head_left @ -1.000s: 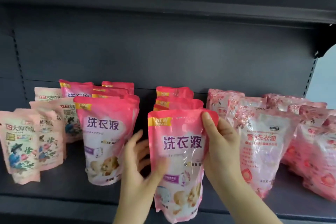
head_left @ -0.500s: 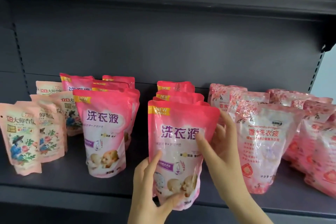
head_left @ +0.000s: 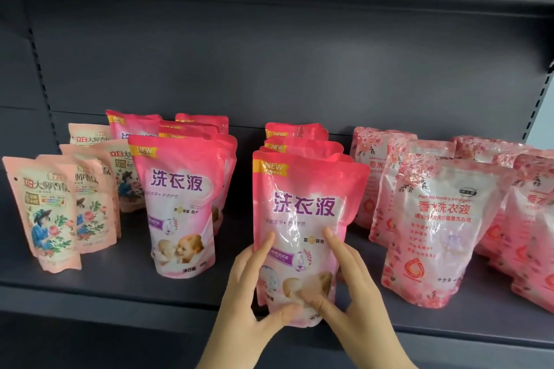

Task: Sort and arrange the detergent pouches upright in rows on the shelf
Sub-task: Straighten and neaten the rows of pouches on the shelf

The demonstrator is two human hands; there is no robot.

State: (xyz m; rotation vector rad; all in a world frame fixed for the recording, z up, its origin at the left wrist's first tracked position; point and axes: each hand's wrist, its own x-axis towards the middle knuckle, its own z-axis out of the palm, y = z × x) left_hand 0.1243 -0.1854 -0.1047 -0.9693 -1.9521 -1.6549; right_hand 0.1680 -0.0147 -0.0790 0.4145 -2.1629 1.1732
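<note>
A pink detergent pouch (head_left: 302,207) with purple lettering stands upright at the front of the middle row on the dark shelf (head_left: 120,287). My left hand (head_left: 248,302) holds its lower left side, thumb curled across the bottom front. My right hand (head_left: 353,293) holds its lower right side, thumb laid over the printed picture. Three more pink pouches (head_left: 295,136) stand behind it. Another row of the same pink pouches (head_left: 180,204) stands to the left.
Peach floral pouches (head_left: 45,213) stand in rows at the far left. Translucent rose-print pouches (head_left: 440,234) fill the right side, some leaning. Bare shelf strips run between the rows. The shelf's back panel (head_left: 269,69) is close behind; an upper shelf hangs overhead.
Both hands slid down from the pouch's upper and middle sides to its base. The pouch now sits lower and straighter on the shelf.
</note>
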